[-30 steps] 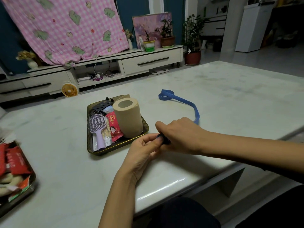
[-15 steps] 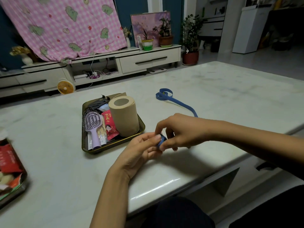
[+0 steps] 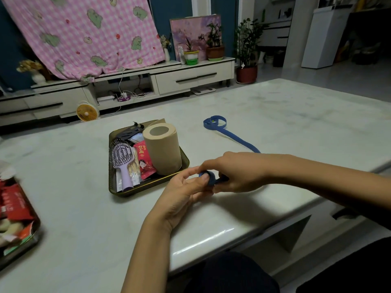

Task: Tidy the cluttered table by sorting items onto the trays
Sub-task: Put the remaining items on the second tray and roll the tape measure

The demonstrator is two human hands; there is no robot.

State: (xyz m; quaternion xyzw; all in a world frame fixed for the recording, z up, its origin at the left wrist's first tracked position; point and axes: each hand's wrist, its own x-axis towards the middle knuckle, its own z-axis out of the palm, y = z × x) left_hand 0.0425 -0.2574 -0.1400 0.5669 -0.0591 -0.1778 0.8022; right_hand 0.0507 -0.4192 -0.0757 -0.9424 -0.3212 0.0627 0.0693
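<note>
Two grips; left hand (image 3: 183, 191) and right hand (image 3: 238, 172) pinch blue strap (image 3: 234, 137); pale table (image 3: 281, 115); cabinet (image 3: 191, 78) behind

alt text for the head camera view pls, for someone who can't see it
The left hand and right hand pinch the rolled end of a blue strap whose rest trails away across a pale table. Beside them a tray holds a paper roll, a hairbrush and packets.

Blue strap (image 3: 232, 135), tan roll (image 3: 166, 153), lilac brush (image 3: 122, 163), pink-check cloth (image 3: 84, 34).
</note>
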